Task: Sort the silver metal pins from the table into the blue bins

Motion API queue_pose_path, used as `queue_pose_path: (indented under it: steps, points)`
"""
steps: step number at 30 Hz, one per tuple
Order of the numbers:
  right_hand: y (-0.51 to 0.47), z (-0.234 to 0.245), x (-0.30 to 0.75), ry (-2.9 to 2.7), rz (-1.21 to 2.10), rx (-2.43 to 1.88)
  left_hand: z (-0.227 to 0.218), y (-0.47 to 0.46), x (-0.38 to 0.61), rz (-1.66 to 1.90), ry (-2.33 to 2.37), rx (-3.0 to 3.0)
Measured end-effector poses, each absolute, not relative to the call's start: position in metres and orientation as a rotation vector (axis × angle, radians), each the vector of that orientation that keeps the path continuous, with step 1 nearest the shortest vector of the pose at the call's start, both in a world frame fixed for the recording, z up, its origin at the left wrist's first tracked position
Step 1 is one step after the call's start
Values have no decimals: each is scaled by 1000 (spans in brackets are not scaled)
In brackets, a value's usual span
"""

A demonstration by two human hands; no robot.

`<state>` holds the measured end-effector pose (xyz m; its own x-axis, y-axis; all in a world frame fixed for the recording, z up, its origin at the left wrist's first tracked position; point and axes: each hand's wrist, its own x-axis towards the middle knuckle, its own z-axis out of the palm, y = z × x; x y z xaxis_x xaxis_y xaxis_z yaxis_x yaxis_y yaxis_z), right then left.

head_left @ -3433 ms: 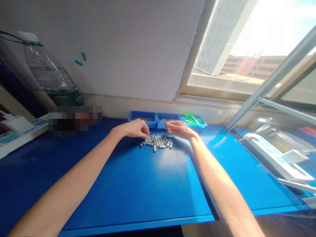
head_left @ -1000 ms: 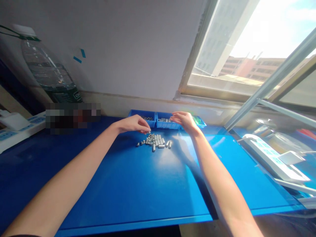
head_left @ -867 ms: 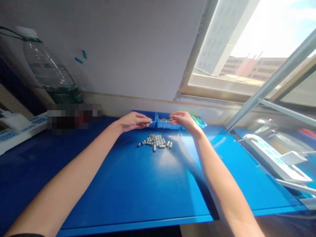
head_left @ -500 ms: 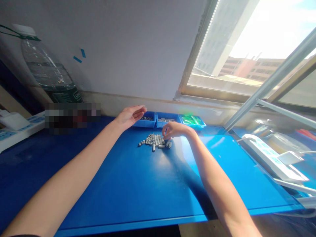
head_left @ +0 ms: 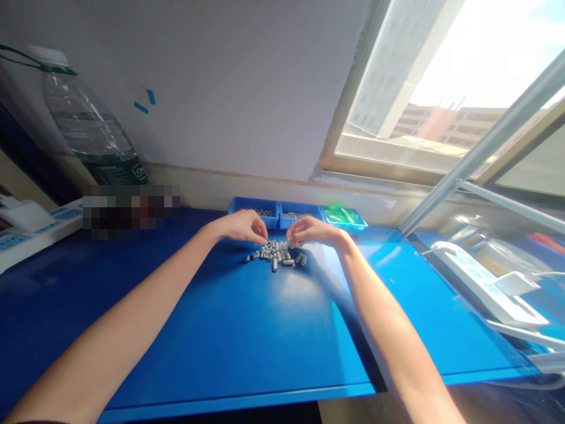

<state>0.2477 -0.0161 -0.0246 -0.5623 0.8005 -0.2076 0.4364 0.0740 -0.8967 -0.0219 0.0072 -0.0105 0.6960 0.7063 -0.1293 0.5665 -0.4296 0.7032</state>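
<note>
A loose pile of small grey metal pieces, some short and stubby, some longer cylinders, lies on the blue table. At the pile's upper left edge is my left hand, its fingers pinched downward; what sits between the fingertips is too small to make out. My right hand hovers at the pile's upper right with thumb and fingers closed on what looks like one grey metal piece. Behind the hands stand a left blue bin with small dark pieces and a middle blue bin with grey pieces.
A third blue bin holds green plastic packaging. White power strips lie at the left and right. A large water bottle stands back left. A metal frame rises at the right, before the window.
My left hand has come from over the left bin down and right to the pile, its fingers closing to a pinch. The right hand has shifted slightly left over the pile.
</note>
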Motion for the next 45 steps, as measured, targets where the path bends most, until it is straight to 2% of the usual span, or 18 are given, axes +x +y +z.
queue_pose_path:
  steps: [3, 7, 15, 20, 25, 32, 39, 45]
  points:
    - [-13, -35, 260, -1733, 1627, -921, -11, 6, -19, 116, 993, 2224]
    - [-7, -44, 272, -1470, 1616, -805, -13, 5, -17, 59, 992, 2265]
    - [8, -42, 275, -1176, 1342, -1003, -20, 9, -17, 109, 991, 2248]
    - [7, -39, 269, -1085, 1222, -1111, -17, 7, -22, 278, 939, 1937]
    - [3, -27, 268, -1312, 1162, -1246, -18, 16, -24, 651, 910, 1379]
    - [-16, -9, 264, -2214, 1265, -1742, -10, 23, -19, 1137, 787, 758]
    - [-21, -12, 249, -2305, 1290, -1932, -8, 18, -18, 1136, 799, 835]
    - [-15, -19, 250, -2312, 1263, -1932, -15, 10, -12, 883, 935, 1371]
